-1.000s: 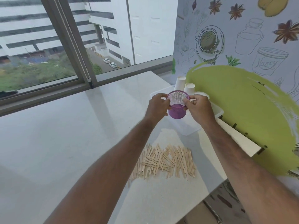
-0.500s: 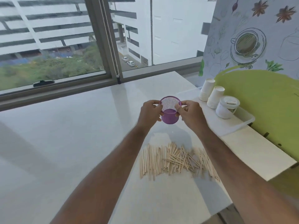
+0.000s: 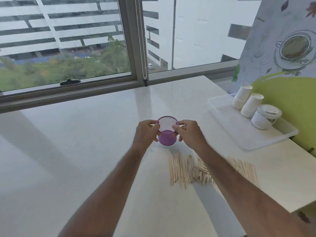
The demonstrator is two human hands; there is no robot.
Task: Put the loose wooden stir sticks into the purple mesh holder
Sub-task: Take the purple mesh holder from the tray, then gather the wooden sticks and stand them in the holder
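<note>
Head view, left hand, right hand gripping purple mesh holder

Single head-worn view, forward and down, close over the hands.

The right arm hides the middle of the sticks; the holder, at twelve o'clock from them, may be touching the table or not.

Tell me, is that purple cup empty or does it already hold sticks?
Empty. The purple cup, held upright between the left hand and right hand, shows only bare mesh inside; the sticks lie on the table.
</note>
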